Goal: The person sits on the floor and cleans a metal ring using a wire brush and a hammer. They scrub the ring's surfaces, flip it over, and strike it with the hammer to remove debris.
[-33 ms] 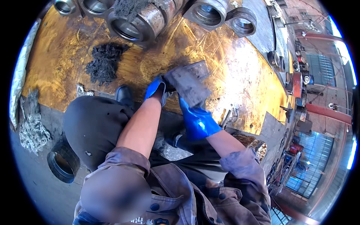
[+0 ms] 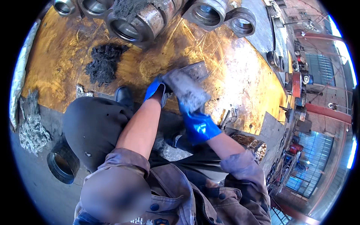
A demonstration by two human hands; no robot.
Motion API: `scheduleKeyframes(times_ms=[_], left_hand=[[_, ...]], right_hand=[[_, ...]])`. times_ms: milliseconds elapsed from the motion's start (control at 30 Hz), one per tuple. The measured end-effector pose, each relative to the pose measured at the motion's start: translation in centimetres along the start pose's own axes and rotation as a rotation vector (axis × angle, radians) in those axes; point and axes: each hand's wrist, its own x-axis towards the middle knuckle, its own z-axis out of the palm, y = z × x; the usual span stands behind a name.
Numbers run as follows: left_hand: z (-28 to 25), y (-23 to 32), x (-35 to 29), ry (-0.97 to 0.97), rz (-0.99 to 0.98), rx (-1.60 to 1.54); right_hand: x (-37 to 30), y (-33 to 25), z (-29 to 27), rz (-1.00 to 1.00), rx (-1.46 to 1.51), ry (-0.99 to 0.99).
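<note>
Both my hands wear blue rubber gloves and are close together above the near edge of the oily yellow sheet (image 2: 142,63). My left hand (image 2: 155,89) is closed at the left end of a dark, flat metal piece (image 2: 198,70), its fingers partly hidden. Over that piece lies a grey, flat, cloth-like piece (image 2: 185,88), smeared by motion, so its exact kind does not show. My right hand (image 2: 198,123) grips its lower right end. A matted dark wad of fibre (image 2: 103,63) rests on the sheet, left of my hands.
Several heavy metal rings and sleeves (image 2: 148,26) line the sheet's far side, with another dark wad on one. A ring (image 2: 63,162) and pale fibre waste (image 2: 33,133) are on the floor at left. Small rods (image 2: 226,118) and a rusty cylinder (image 2: 249,144) sit right of my knees.
My right hand has shifted slightly down, toward me, and the grey flat piece has moved a little with it. My left hand has barely moved.
</note>
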Motion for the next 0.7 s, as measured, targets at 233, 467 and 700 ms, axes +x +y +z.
scheduleKeyframes(times_ms=[233, 467, 700], left_hand=[[-0.2, 0.8, 1.6, -0.025, -0.301, -0.323], [-1.1, 0.7, 2.7, 0.045, -0.407, -0.355], [-0.7, 0.0, 2.9, 0.036, -0.406, -0.320]], right_hand=[[0.6, 1.5, 1.9, 0.072, -0.006, 0.210], [0.7, 1.1, -1.8, 0.285, 0.019, 0.106], [-1.5, 4.7, 3.4, -0.024, 0.033, 0.221]])
